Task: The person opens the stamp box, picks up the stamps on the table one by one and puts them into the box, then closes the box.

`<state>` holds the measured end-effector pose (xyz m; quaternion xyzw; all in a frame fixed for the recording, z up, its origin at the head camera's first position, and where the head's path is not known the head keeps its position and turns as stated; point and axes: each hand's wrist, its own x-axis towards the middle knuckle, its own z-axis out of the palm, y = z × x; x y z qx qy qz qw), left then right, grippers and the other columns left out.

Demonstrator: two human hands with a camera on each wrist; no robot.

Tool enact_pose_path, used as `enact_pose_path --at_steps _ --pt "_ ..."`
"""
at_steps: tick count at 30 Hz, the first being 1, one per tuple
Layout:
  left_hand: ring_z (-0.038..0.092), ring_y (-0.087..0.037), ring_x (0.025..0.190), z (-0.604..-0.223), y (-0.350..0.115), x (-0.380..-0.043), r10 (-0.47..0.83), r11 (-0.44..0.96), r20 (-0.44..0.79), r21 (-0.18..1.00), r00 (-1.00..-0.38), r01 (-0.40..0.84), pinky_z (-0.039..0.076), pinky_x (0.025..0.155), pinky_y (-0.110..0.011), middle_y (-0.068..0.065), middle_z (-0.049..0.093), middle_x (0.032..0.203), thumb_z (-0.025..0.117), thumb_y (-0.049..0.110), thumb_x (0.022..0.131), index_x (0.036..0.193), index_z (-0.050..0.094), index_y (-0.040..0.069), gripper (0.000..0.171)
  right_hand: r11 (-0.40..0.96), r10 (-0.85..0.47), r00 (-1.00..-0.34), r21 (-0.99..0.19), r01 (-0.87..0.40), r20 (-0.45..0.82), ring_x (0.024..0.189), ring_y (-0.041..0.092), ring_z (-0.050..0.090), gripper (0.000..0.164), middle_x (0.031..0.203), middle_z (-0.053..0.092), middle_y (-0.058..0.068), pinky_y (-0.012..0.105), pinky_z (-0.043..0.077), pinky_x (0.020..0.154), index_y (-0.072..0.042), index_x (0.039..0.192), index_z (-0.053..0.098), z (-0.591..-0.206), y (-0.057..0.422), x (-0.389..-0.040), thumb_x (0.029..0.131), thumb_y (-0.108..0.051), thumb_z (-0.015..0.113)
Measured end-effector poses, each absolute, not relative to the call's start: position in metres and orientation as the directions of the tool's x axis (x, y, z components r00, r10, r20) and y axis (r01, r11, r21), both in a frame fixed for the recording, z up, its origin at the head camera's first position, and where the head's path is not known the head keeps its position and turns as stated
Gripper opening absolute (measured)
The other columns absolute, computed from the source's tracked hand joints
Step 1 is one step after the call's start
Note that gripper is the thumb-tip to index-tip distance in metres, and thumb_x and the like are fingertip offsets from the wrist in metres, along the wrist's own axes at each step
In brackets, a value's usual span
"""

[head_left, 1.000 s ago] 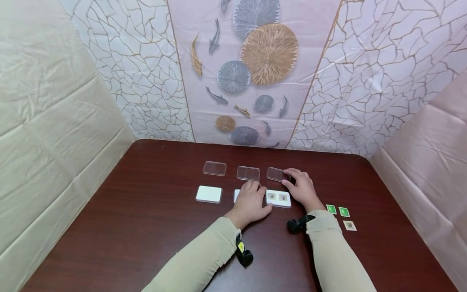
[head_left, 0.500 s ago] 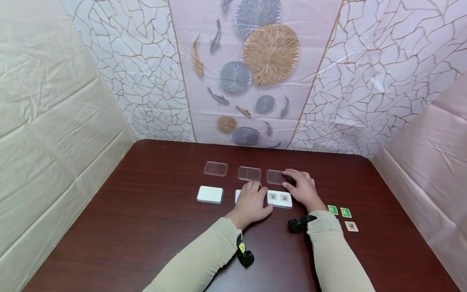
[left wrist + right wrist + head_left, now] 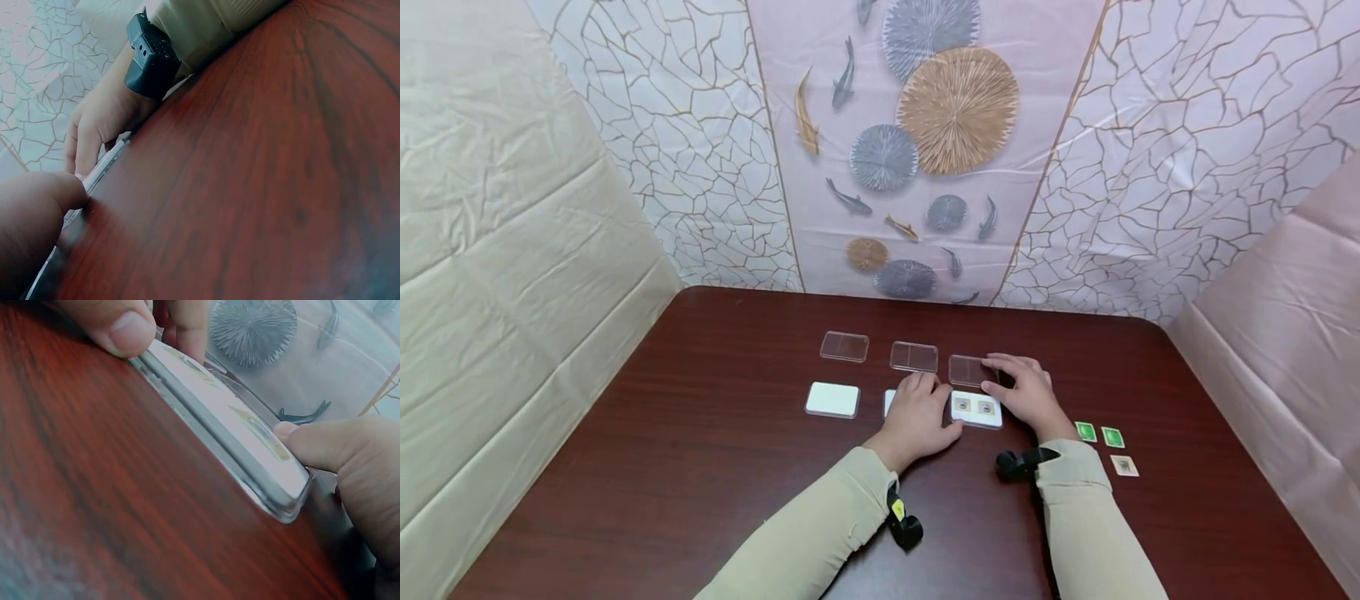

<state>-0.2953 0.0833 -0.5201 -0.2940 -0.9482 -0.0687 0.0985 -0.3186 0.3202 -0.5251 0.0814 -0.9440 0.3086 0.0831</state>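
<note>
In the head view, my left hand [image 3: 914, 421] covers most of the middle white-filled clear case [image 3: 888, 399]. It holds the left end of the right-hand case [image 3: 975, 408], whose white insert bears two small stamp-like squares. The right wrist view shows the left thumb [image 3: 130, 332] at that case's near edge and fingers at its far edge. My right hand [image 3: 1027, 393] grips the right end of a clear plastic lid [image 3: 965, 370], which lies just behind the stamped case. Its thumb [image 3: 289, 431] is near the case's far edge.
Two more clear lids [image 3: 844, 346] lie in the back row. A third white-filled case [image 3: 832, 400] lies left of the hands. Two green squares [image 3: 1112, 437] and a beige square [image 3: 1124, 466] lie on the dark wooden table [image 3: 662, 450] to the right.
The right hand has drawn the right-hand clear lid toward me, closer to the stamped case. The left hand stays in place.
</note>
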Motion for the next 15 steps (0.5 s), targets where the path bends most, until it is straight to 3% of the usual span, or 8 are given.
enact_pose_path --at_steps 7,15 --pt "0.048 -0.022 0.123 -0.5188 0.0830 -0.2954 0.556 0.809 0.236 0.063 -0.797 0.584 0.035 0.113 -0.040 -0.003 0.055 0.125 0.055 0.059 0.093 0.144 0.057 0.023 0.062 0.791 -0.105 -0.969 -0.572 -0.218 0.224 0.137 0.041 0.034 0.045 0.149 0.052 0.013 0.067 0.016 0.107 -0.009 0.136 0.064 -0.5250 0.3209 -0.3191 0.094 -0.023 0.071" --pt "0.048 -0.022 0.122 -0.5196 0.0824 -0.2942 0.558 0.805 0.240 0.078 -0.795 0.588 0.034 0.113 -0.041 -0.003 0.055 0.124 0.056 0.057 0.092 0.140 0.060 0.023 0.059 0.754 -0.114 -0.966 -0.612 -0.237 0.234 0.139 0.043 0.031 0.046 0.150 0.050 0.016 0.068 0.015 0.106 -0.009 0.137 0.063 -0.5274 0.3235 -0.3177 0.094 -0.024 0.072"
